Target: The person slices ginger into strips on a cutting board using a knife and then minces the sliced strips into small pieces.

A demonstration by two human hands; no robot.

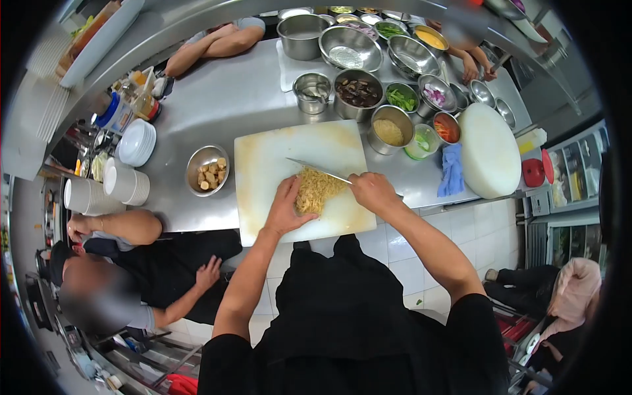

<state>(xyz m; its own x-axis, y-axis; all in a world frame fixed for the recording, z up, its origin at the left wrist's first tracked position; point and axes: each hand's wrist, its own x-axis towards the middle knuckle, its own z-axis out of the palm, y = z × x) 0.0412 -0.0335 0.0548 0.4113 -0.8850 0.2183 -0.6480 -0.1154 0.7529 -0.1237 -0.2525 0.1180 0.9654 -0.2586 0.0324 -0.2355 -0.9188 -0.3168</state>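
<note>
"What is held by the right grip (373,191)?"

"The knife (319,169). The fingers are closed round its handle, and the blade is laid along the far side of the heap (319,192), pointed toward the board's far left corner."

"And the left grip (284,207)?"

"It is held half open, thumb and fingers parted, and cupped against the heap's left side. The fingertips seem to be rested on the heap, though they are poorly seen."

"Where is the heap carried?"

"On the board (263,155), closer to its near edge than its far one. That near edge is hung out past the desk's (210,105) near edge."

"What else is set about?"

"A bowl (191,174) of chunks is placed just beside the board's left edge. A pot (355,113) is stood by its far edge, and a cloth (451,172) is laid near the desk's near edge, to the right."
</note>
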